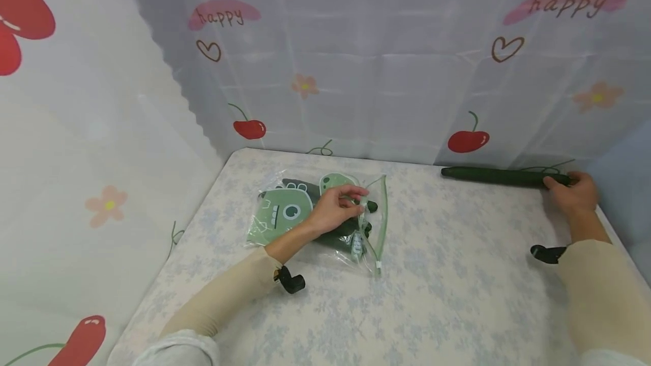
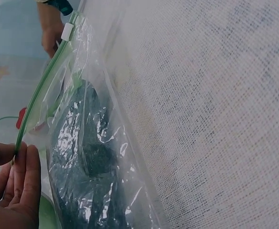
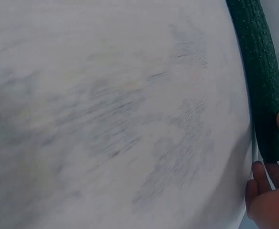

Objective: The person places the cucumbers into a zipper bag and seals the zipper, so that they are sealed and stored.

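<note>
A clear zip bag (image 1: 378, 225) with green cartoon monster prints lies on the table, dark green long things (image 2: 89, 157) inside it. My left hand (image 1: 335, 208) pinches the bag's green zip edge (image 2: 37, 98) between thumb and fingers. Toward one end of that edge sits a white slider (image 2: 68, 32). At the table's far right, a long dark green cucumber (image 1: 493, 176) lies along the back edge. The fingers and thumb of my right hand (image 1: 577, 194) hold its right end; in the right wrist view the cucumber (image 3: 261, 71) shows its bumpy skin.
A pale table (image 1: 447, 287) with a blue floral cloth spreads between both hands. Behind it hangs a white curtain (image 1: 376, 72) printed with cherries, hearts and flowers, close to the cucumber. Another curtain (image 1: 102, 140) borders the left side.
</note>
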A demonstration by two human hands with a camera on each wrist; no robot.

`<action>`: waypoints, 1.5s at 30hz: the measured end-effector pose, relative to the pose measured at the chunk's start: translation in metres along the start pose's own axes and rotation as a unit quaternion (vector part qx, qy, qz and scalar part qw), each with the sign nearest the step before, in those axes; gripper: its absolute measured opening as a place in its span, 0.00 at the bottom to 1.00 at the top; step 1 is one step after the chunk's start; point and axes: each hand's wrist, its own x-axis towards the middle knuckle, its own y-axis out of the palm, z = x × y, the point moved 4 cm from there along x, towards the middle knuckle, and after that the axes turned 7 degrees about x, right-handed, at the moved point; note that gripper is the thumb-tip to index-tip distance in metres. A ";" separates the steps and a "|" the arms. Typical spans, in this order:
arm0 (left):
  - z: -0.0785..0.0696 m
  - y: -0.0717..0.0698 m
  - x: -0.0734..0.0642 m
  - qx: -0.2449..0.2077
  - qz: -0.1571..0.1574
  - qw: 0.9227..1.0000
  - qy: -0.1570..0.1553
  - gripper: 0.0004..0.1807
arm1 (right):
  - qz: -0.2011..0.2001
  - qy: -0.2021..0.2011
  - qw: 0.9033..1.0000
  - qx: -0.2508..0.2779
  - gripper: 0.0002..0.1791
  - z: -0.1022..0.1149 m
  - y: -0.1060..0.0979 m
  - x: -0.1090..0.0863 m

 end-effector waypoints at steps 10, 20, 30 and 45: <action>-0.006 -0.001 0.001 0.004 -0.001 1.000 0.006 0.22 | 0.016 -0.058 0.994 -0.095 0.50 -0.009 -0.012 -0.018; 0.000 0.000 -0.004 -0.009 -0.006 1.000 -0.004 0.23 | 0.056 -0.134 0.987 -0.073 0.41 -0.028 -0.015 -0.045; -0.001 0.004 -0.003 -0.008 -0.005 1.000 -0.004 0.21 | 0.061 -0.094 0.931 0.346 0.16 -0.024 -0.008 -0.083; -0.001 0.003 -0.003 -0.009 -0.005 1.000 -0.010 0.21 | 0.111 -0.041 0.742 0.659 0.14 -0.007 0.000 -0.123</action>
